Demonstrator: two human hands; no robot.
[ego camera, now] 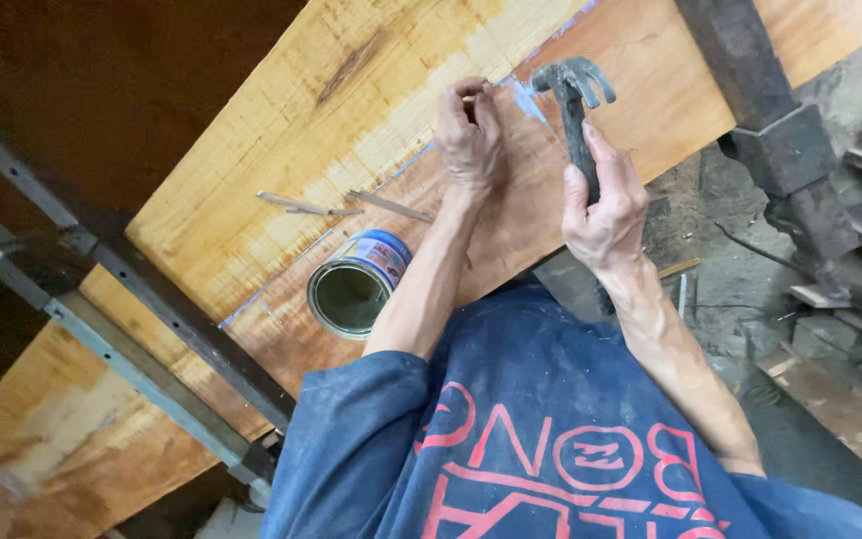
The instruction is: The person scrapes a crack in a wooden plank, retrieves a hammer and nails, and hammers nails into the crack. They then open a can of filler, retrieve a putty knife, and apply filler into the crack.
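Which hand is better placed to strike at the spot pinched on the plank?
The right hand: it grips the claw hammer raised beside the spot, while the left hand is pinching something small against the plank.

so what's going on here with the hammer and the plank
A person in a blue shirt leans over a wide wooden plank. The right hand grips a dark claw hammer, its head raised above the board. The left hand presses pinched fingertips against the wood beside a blue chalk line; whatever it pinches is too small to tell. An open tin can and thin wooden slivers lie on the plank near the left forearm.
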